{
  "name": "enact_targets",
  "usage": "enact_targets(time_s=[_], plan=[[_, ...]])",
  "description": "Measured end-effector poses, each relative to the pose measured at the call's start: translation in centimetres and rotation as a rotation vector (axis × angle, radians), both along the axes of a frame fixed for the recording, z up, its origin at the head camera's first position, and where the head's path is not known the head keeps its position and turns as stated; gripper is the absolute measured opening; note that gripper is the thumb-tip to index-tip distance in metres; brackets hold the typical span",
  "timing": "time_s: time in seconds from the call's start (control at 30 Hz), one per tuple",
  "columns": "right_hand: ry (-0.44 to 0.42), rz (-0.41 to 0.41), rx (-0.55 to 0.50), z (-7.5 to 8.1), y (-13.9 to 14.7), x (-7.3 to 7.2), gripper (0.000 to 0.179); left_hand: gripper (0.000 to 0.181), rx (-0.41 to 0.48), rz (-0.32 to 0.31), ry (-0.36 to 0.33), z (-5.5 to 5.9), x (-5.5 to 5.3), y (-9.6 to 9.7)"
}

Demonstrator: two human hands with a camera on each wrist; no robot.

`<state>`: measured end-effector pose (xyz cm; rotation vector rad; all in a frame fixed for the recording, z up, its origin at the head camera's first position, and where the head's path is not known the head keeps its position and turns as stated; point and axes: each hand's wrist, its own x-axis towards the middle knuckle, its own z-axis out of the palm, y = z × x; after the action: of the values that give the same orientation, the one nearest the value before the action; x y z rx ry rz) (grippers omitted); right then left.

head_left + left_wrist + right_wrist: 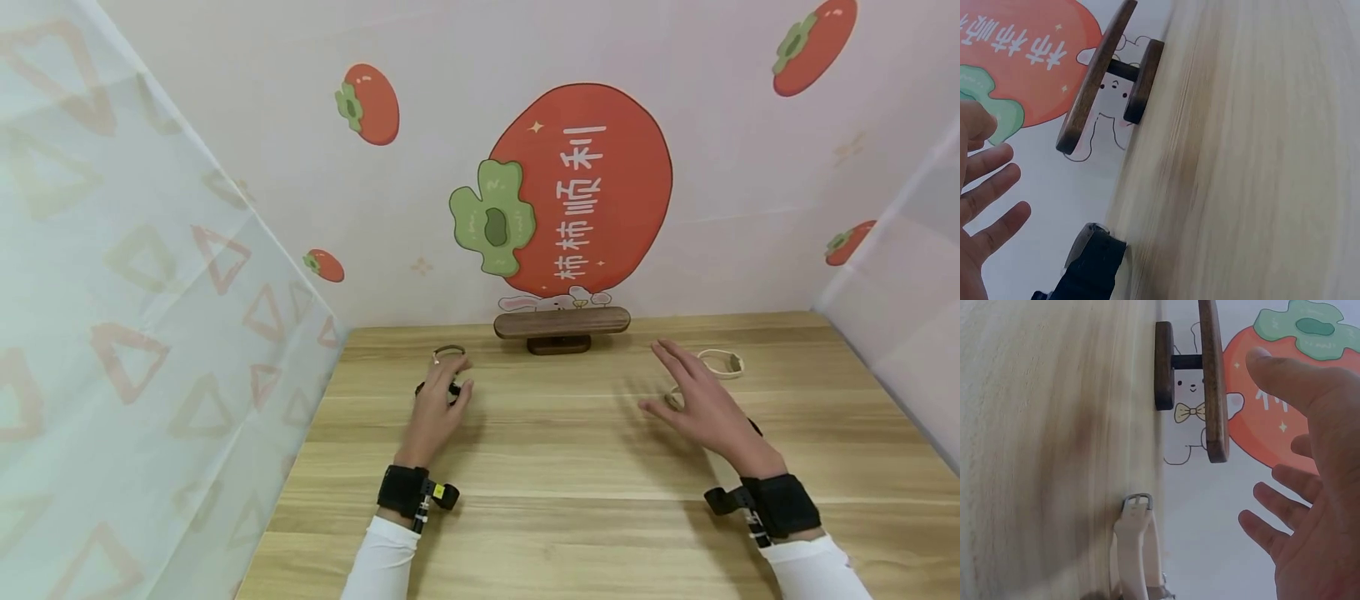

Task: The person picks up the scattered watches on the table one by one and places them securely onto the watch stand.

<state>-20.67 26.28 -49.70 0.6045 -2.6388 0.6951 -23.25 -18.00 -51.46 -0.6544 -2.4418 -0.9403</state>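
My left hand [437, 415] hovers at the left of the table with its fingers loosely bent, over a black strap [420, 388] that it partly hides. Just beyond its fingertips a thin dark band [450, 347] stands in a loop. In the left wrist view a black watch strap [1092, 265] with a metal buckle lies below the spread, bare fingers. On the other side my right hand [708, 410] holds nothing, thumb and fingers apart. Close beyond it sits a cream-strapped watch [738, 365], whose buckled strap [1132, 544] shows in the right wrist view. Another loop [672, 398] is partly hidden beneath this hand.
A dark wooden stand, a long bar [562, 322] on a small base [558, 345], stands at the table's back edge, midway between the hands. Behind it rises a wall sheet [420, 200] printed with persimmons. Side sheets [187, 333] border the wooden table [555, 467].
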Motion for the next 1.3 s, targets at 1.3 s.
enact_targets(time_s=[1.3], plan=[[-0.099,-0.051,-0.098,-2.2,-1.8,-5.4,0.071,0.044,0.208,0.078,-0.071,-2.7,-4.6,4.1]])
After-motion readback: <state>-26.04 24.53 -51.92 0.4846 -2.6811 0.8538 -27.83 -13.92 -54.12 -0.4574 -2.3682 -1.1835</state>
